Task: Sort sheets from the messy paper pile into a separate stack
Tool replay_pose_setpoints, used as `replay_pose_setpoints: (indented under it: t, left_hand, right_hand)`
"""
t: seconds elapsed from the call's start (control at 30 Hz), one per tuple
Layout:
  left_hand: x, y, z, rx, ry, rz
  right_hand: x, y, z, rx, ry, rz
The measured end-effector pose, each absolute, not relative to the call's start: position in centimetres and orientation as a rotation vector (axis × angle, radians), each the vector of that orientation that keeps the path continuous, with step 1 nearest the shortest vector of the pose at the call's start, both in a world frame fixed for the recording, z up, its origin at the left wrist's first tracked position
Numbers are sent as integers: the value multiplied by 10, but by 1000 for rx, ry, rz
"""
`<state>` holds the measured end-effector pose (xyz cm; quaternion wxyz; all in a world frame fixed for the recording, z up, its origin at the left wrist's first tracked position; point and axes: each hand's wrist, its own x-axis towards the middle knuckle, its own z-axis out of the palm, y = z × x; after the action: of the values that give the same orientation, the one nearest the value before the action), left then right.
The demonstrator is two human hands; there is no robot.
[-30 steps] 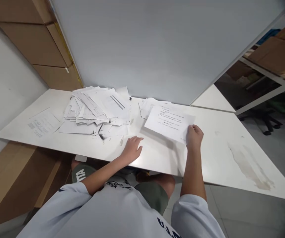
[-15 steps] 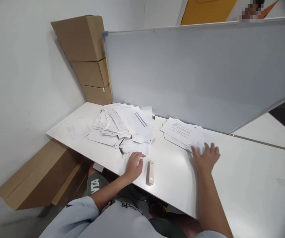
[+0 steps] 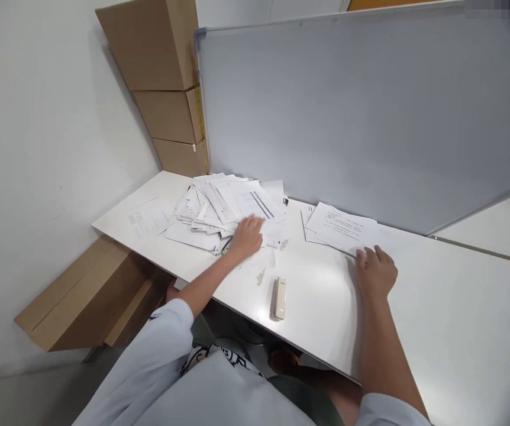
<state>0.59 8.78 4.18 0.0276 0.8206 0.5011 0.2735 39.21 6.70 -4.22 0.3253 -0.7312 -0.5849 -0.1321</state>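
Observation:
My left hand (image 3: 247, 236) reaches over the near side of a messy pile of printed papers (image 3: 219, 204). Its fingers are loosely bent and apart, holding nothing that I can see; whether the fingertips touch the top sheet I cannot tell. At the lower right corner of a smaller stack of printed sheets (image 3: 341, 228), my right hand (image 3: 377, 272) rests with its fingers apart. A cream stapler (image 3: 280, 299) lies between my two forearms on the white table (image 3: 317, 307).
A large whiteboard panel (image 3: 326, 118) stands along the table's back edge. Cardboard boxes (image 3: 166, 112) are stacked at the back left corner, beside the wall. Another open cardboard box (image 3: 81, 296) sits below the table's left side. A faint sheet (image 3: 148, 219) lies left of the pile.
My left hand has moved forward from beside the stapler to the large paper pile. My right hand stays by the smaller stack, its fingers less spread. The view has tilted down.

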Motion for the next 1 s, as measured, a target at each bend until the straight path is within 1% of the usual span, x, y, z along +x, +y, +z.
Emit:
replay_pose_setpoints:
  t: [0.1, 0.17, 0.4, 0.47, 0.53, 0.6, 0.7, 0.77, 0.87, 1.0]
  left_hand:
    - [6, 131, 45, 2553, 1833, 387]
    - [7, 140, 41, 2572, 1879, 257]
    - [18, 108, 28, 2656, 1814, 378]
    - [26, 95, 29, 2646, 1774, 451]
    - [34, 82, 30, 2627, 1730, 499]
    - [45, 71, 33, 2632, 1658, 518]
    - [62, 55, 39, 2722, 1431, 519]
    - [74, 44, 43, 2829, 1222, 480]
    - [88, 28, 49, 2921, 994, 443]
    - [93, 19, 55, 2804, 773, 413]
  right_hand:
    - [390, 67, -40, -1905, -1495, -353]
    - [390, 69, -40, -1898, -1498, -342]
    - [381, 63, -30, -1848, -1441, -280]
    - [366, 51, -23, -1813, -1379, -123]
    - [343, 36, -16, -1781, -1284, 151]
    - [316, 23, -10, -1713, -1180, 494]
    - [278, 12, 1, -1505, -1049, 952]
    - [263, 12, 9, -1304, -879, 1190]
    - [257, 13, 18, -1142, -569, 1281]
    - [264, 4, 23, -1252, -373, 1102]
